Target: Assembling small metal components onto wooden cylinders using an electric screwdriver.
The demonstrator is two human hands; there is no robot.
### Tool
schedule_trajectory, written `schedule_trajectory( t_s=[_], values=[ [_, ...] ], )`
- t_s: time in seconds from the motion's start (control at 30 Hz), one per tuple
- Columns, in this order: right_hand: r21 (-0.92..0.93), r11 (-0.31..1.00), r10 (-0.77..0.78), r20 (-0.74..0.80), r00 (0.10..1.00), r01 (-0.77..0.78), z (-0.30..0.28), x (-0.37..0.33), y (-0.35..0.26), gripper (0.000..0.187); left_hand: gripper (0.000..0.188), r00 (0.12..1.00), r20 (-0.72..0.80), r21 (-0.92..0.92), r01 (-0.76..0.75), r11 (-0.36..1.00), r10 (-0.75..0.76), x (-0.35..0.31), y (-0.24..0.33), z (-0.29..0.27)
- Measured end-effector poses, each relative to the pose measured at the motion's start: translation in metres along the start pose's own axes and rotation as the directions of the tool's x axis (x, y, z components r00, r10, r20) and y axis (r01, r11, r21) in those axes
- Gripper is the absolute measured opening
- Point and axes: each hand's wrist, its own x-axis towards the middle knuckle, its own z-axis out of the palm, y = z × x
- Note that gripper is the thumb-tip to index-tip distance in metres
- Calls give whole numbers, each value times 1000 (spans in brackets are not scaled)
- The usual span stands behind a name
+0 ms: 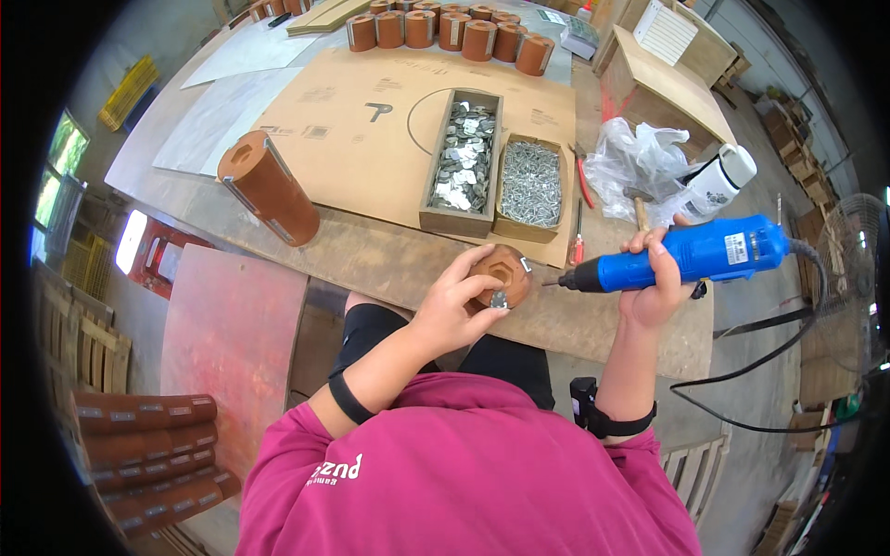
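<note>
At the bench's near edge, my left hand is closed at the end of a reddish-brown cylinder with a hexagonal recess. Its thumb and a finger pinch a small metal plate at the cylinder's rim, and another finger reaches over the far side. A second bright metal piece shows on the opposite rim. My right hand is wrapped round a blue electric screwdriver, held level. Its bit points left at the cylinder, a short gap away.
Beyond my hands stand a wooden tray of metal plates and a box of screws. One brown cylinder stands at left, with several more at the back. Red-handled pliers, a hammer, plastic bag and white bottle lie right.
</note>
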Motion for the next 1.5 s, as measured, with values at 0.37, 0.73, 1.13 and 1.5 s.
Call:
schedule_trajectory(
  t_s=[0.37,0.73,1.13,1.5],
  values=[
    [-282,959,1,-38,999,-12,-49,-29,41,48,42,996,71,299,-66,952,47,12,14,4],
    [-321,947,-11,30,999,21,-54,-43,49,52,45,949,276,469,7,883,-153,15,9,-51],
    [-366,931,6,-40,999,-20,-56,-34,46,48,39,976,144,37,161,986,-165,19,0,-7],
    [-250,968,23,-25,999,-29,-54,-38,36,50,43,908,370,142,153,978,-195,95,-12,-44]
  ],
)
